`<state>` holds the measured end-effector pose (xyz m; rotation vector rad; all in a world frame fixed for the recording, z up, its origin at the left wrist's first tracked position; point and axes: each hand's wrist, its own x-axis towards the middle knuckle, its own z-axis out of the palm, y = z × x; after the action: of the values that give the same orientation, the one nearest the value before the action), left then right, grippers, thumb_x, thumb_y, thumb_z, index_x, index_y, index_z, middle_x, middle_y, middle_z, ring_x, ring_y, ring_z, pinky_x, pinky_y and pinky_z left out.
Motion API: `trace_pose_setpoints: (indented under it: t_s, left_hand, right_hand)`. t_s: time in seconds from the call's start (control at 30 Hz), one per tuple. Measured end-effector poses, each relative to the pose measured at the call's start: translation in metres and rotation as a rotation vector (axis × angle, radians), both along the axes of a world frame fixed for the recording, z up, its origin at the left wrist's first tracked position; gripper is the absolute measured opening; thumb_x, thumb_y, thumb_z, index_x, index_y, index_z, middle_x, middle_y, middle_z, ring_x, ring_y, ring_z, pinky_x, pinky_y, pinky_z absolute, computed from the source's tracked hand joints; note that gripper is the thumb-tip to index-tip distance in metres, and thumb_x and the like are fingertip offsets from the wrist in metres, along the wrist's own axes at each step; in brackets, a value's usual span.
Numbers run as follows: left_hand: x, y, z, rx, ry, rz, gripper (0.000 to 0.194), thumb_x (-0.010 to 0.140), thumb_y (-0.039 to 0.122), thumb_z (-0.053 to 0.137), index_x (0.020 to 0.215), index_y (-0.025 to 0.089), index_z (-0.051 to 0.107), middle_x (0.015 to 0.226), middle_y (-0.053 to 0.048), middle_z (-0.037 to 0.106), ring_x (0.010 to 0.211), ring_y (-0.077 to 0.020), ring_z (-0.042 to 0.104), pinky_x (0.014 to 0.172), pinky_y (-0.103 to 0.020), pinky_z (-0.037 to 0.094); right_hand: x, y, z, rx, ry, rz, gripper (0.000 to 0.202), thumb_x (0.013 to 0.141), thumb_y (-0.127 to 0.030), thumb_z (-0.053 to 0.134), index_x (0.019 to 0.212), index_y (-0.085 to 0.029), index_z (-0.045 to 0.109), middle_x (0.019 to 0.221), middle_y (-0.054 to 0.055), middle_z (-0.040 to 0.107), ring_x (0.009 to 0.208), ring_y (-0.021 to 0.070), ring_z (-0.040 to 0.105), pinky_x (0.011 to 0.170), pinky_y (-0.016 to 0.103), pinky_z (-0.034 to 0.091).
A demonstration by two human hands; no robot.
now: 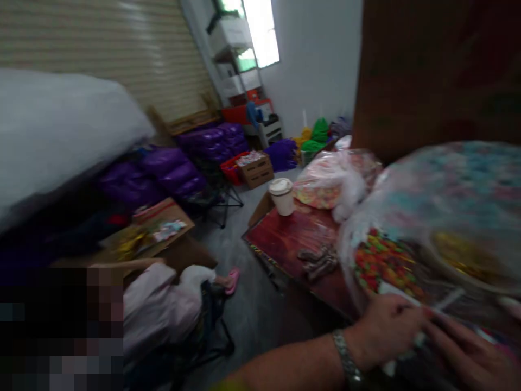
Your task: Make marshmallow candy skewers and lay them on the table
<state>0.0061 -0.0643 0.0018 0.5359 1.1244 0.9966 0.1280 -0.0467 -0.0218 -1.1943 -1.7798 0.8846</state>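
Note:
At the lower right, my left hand (391, 328), with a metal watch (345, 353) on its wrist, is closed on a blurred white strip (394, 293). Close beside it is my right hand (468, 353); its fingers are bent and meet the left fingertips, and what they hold, if anything, is too blurred to name. Just beyond both hands sits a large clear plastic bag (350, 255) with small red, orange and green pieces (382, 263) by it. A round tub (431, 244) with gold shiny contents stands there too.
A lidded paper cup (282, 196), a tied plastic bag (325, 179) and brown gloves or wrapped bundles (319, 260) are on the red table (280, 233). At left a seated person (163, 304) is beside an open carton (163, 228). Purple packages (171, 168) line the wall.

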Motion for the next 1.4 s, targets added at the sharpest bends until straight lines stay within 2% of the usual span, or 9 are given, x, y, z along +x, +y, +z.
trace_pose_setpoints:
  t_s: [0.07, 0.17, 0.27, 0.53, 0.73, 0.93, 1.03, 1.23, 1.4]
  left_hand:
    - [-0.003, 0.012, -0.007, 0.035, -0.013, -0.095, 0.023, 0.073, 0.028, 0.067, 0.057, 0.012, 0.06, 0.05, 0.003, 0.05, 0.049, -0.0074, 0.045, 0.047, -0.019, 0.034]
    - [-0.004, 0.021, -0.008, 0.051, -0.15, -0.202, 0.024, 0.065, 0.035, 0.072, 0.067, 0.012, 0.064, 0.056, 0.001, 0.056, 0.049, -0.0083, 0.049, 0.05, -0.019, 0.037]
    - [-0.002, 0.021, -0.001, 0.054, -0.215, -0.293, 0.029, 0.058, 0.034, 0.078, 0.071, 0.011, 0.067, 0.063, -0.003, 0.062, 0.055, -0.0111, 0.054, 0.056, -0.022, 0.042]
    - [0.008, 0.024, -0.005, -0.036, -0.161, -0.222, 0.024, 0.057, 0.032, 0.072, 0.055, 0.012, 0.058, 0.048, 0.001, 0.052, 0.044, -0.0083, 0.046, 0.047, -0.021, 0.036]
    - [0.014, 0.02, 0.001, -0.007, -0.169, -0.122, 0.022, 0.06, 0.032, 0.07, 0.062, 0.015, 0.055, 0.052, 0.003, 0.051, 0.047, -0.0076, 0.046, 0.05, -0.02, 0.035]
    - [0.013, 0.021, 0.005, -0.084, -0.277, -0.233, 0.02, 0.057, 0.021, 0.069, 0.072, 0.014, 0.057, 0.06, 0.001, 0.057, 0.053, -0.0106, 0.054, 0.056, -0.022, 0.041]
    - [0.013, 0.021, 0.0, -0.144, -0.256, -0.195, 0.027, 0.056, 0.014, 0.062, 0.08, 0.019, 0.051, 0.061, 0.005, 0.056, 0.05, -0.0102, 0.053, 0.051, -0.022, 0.041]
    - [0.018, 0.02, -0.006, -0.162, -0.091, -0.094, 0.024, 0.062, 0.02, 0.059, 0.079, 0.022, 0.042, 0.056, 0.007, 0.052, 0.042, -0.0099, 0.048, 0.04, -0.02, 0.037]
    - [0.013, 0.019, -0.002, -0.016, -0.072, -0.116, 0.029, 0.065, 0.037, 0.07, 0.071, 0.016, 0.052, 0.057, 0.003, 0.054, 0.048, -0.0082, 0.049, 0.046, -0.02, 0.041]
  right_hand:
    - [0.013, -0.006, -0.004, -0.135, 0.019, -0.108, 0.028, 0.078, -0.048, 0.057, 0.08, -0.023, 0.069, 0.051, 0.0, 0.058, 0.042, 0.0157, 0.053, 0.036, 0.025, 0.041]
    - [0.016, -0.008, -0.008, -0.371, 0.203, -0.18, 0.038, 0.076, -0.05, 0.059, 0.092, -0.017, 0.068, 0.045, -0.003, 0.051, 0.035, 0.0113, 0.043, 0.033, 0.022, 0.035]
    - [0.016, -0.006, -0.006, -0.42, 0.283, -0.181, 0.041, 0.072, -0.052, 0.061, 0.092, -0.016, 0.069, 0.044, -0.004, 0.048, 0.035, 0.0102, 0.041, 0.033, 0.021, 0.033]
    - [0.029, -0.002, -0.002, -0.599, 0.305, 0.012, 0.042, 0.073, -0.053, 0.063, 0.091, -0.016, 0.069, 0.041, -0.007, 0.042, 0.033, 0.0067, 0.035, 0.033, 0.017, 0.027]
    - [0.028, -0.008, -0.002, -0.43, 0.361, -0.055, 0.028, 0.077, -0.043, 0.063, 0.093, -0.021, 0.071, 0.054, -0.004, 0.05, 0.044, 0.009, 0.042, 0.041, 0.019, 0.037]
    - [0.035, -0.006, 0.015, -0.401, 0.202, 0.155, 0.025, 0.083, -0.04, 0.057, 0.093, -0.021, 0.068, 0.054, -0.005, 0.045, 0.048, 0.0092, 0.039, 0.044, 0.019, 0.033]
    - [0.033, -0.005, 0.018, -0.35, 0.138, 0.213, 0.023, 0.087, -0.038, 0.051, 0.082, -0.02, 0.064, 0.058, -0.004, 0.049, 0.052, 0.0099, 0.044, 0.047, 0.019, 0.036]
    - [0.022, -0.007, 0.005, -0.126, -0.048, 0.03, 0.026, 0.09, -0.033, 0.042, 0.07, -0.02, 0.051, 0.058, -0.002, 0.054, 0.055, 0.0129, 0.051, 0.051, 0.022, 0.04]
    - [0.02, -0.006, -0.001, -0.051, -0.157, -0.099, 0.026, 0.089, -0.032, 0.041, 0.068, -0.02, 0.049, 0.06, 0.001, 0.058, 0.056, 0.0149, 0.054, 0.051, 0.025, 0.04]
